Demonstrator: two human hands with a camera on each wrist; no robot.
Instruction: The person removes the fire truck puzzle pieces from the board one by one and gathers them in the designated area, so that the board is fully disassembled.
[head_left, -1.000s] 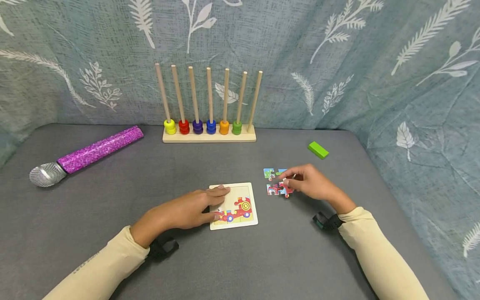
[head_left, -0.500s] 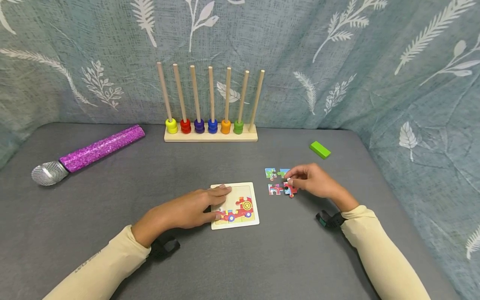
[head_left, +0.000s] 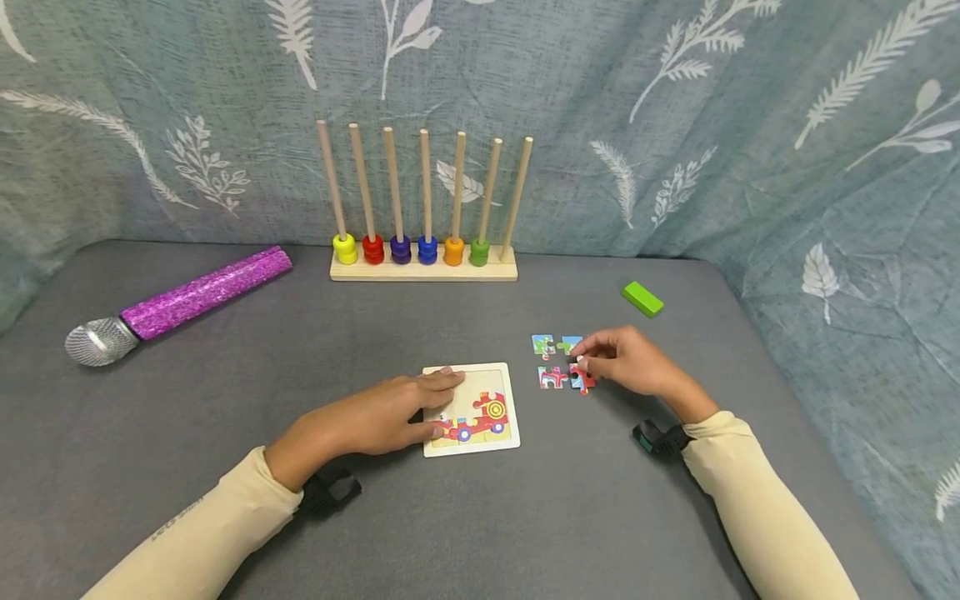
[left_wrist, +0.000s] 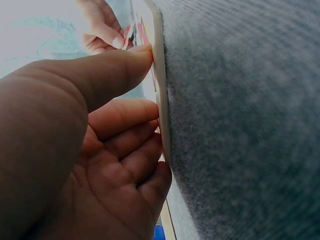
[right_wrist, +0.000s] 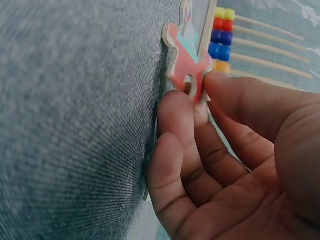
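My left hand [head_left: 375, 414] rests on the left side of a square wooden puzzle board [head_left: 491, 377], its thumb and fingertips touching the surface. Part of a red vehicle picture fills the lower half of that board; the upper part inside the frame is bare wood. To the right, my right hand [head_left: 626, 362] pinches a red and light-blue jigsaw piece [right_wrist: 190, 62] at its edge between thumb and fingers. Beside it on the table lie a red-and-white piece [head_left: 552, 378], a green-and-blue piece [head_left: 542, 344] and another blue-green piece [head_left: 568, 343], partly behind the fingers.
A wooden peg rack [head_left: 423, 272] with coloured beads stands at the back by the patterned curtain [head_left: 555, 83]. At left lies a glittery purple microphone [head_left: 206, 292]. A green block [head_left: 642, 299] is at the back right of the grey table [head_left: 480, 533].
The red jigsaw piece has slid slightly right with my right hand, widening the gap to the red-and-white piece. My left hand stays on the board; the head view has shifted a little.
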